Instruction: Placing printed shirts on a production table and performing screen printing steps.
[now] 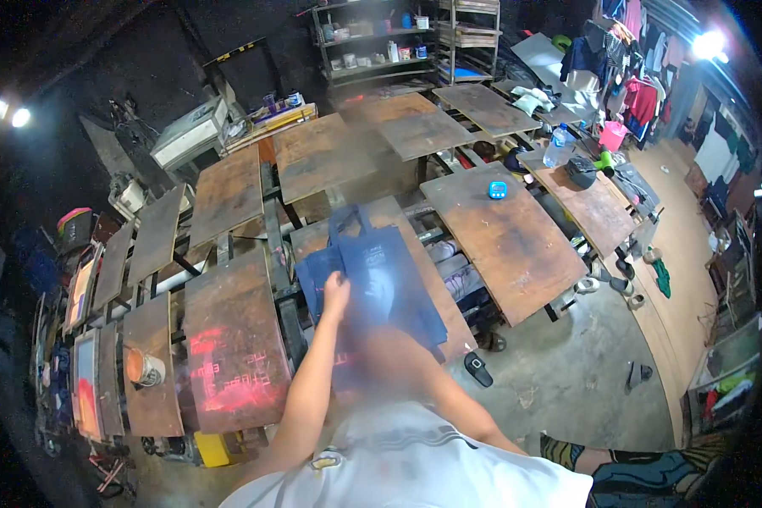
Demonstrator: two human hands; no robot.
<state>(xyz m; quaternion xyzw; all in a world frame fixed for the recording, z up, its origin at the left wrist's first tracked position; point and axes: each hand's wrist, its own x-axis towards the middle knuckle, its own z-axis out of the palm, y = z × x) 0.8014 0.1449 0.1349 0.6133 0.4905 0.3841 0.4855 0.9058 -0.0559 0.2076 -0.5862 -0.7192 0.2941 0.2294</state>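
Dark blue tote bag (381, 275) lies flat on brown tabletop (432, 296), handles toward far edge, body covering most of board's middle. Left hand (336, 292) rests on bag near its left edge; grip looks pressed onto fabric, fingers blurred, cannot tell whether pinching. Right hand hidden behind blurred head, grip unseen. Judgement: bag laid on, smoothing or aligning in hand. Neighbouring tabletop (233, 347) at left bears red smears and no bag; blue timer (498, 190) sits on board at right.

Left hand (337, 289) grips navy tote bag (381, 275) over brown board (398, 279).
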